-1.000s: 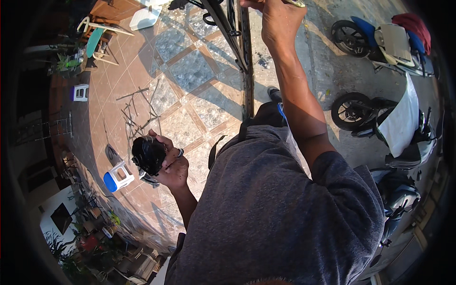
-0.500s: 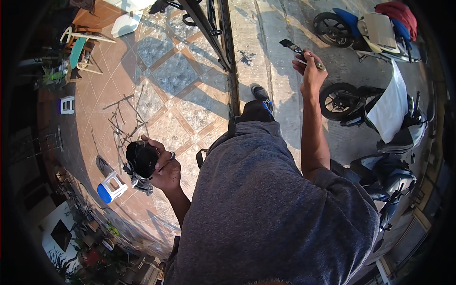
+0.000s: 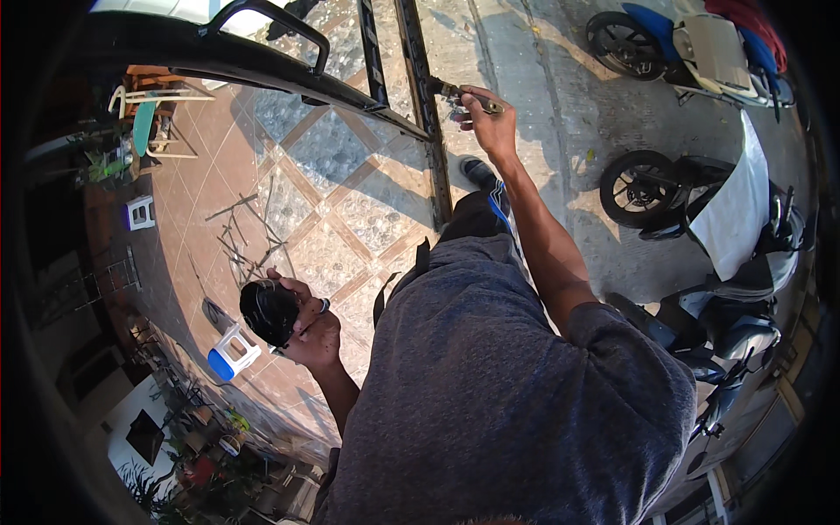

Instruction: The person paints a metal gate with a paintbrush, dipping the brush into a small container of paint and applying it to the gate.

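My right hand (image 3: pixel 492 127) grips the handle of a paintbrush (image 3: pixel 448 89). Its dark bristles point left and appear to meet the upright dark metal bar (image 3: pixel 426 122) of a gate frame; whether they press on it is hard to tell. Low on the left, my left hand (image 3: pixel 317 334) is wrapped round a dark, round paint container (image 3: pixel 267 311). Its glossy black mouth faces up, and my fingers cover its right side. A black metal frame with a curved handle (image 3: pixel 322 54) spans the top left and joins the bar.
Several motorbikes (image 3: pixel 643 185) stand along the right, one under a white cover (image 3: pixel 728 210). Thin metal rods (image 3: pixel 249 241) lie on the tiles at the left. Blue-and-white stools (image 3: pixel 234 353), a chair (image 3: pixel 157 122) and plants (image 3: pixel 105 164) are farther left.
My right hand has swung left and brought the brush from over the concrete to the metal bar. The black frame fills more of the top left. My left hand still holds the container.
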Demonstrator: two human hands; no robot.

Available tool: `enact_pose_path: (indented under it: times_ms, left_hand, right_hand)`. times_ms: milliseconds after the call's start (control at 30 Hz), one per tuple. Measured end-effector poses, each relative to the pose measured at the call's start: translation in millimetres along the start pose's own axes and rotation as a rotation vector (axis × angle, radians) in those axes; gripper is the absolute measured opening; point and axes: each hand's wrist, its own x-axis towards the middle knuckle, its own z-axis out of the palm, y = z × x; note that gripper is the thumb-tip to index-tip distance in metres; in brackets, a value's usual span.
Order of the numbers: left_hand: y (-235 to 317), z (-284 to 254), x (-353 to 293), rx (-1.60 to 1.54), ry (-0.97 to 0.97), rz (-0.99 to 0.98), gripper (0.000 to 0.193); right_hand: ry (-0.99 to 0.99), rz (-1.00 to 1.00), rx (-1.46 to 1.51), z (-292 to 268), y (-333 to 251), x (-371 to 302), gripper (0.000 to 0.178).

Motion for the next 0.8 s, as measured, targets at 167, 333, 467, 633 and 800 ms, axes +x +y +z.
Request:
enact_pose_path:
  times_ms: [167, 333, 467, 633, 800]
  left_hand:
    - [-19, 17, 27, -0.001, -0.008, 0.094, 0.055]
    - [-32, 25, 40, 0.008, 0.051, 0.198, 0.054]
    - [-38, 24, 39, -0.049, 0.064, 0.228, 0.052]
    - [-39, 24, 37, -0.063, 0.097, 0.259, 0.052]
    - [-41, 25, 39, -0.072, 0.091, 0.274, 0.055]
  right_hand:
    - [-0.345, -0.419, -0.675, 37, 20, 55, 0.025]
    - [-0.52, -0.501, -0.753, 62, 39, 74, 0.024]
    - [-0.463, -0.595, -0.773, 77, 42, 80, 0.023]
    - [-0.426, -0.708, -0.716, 73, 48, 69, 0.022]
    - [-0.408, -0.7, -0.676, 80, 36, 71, 0.02]
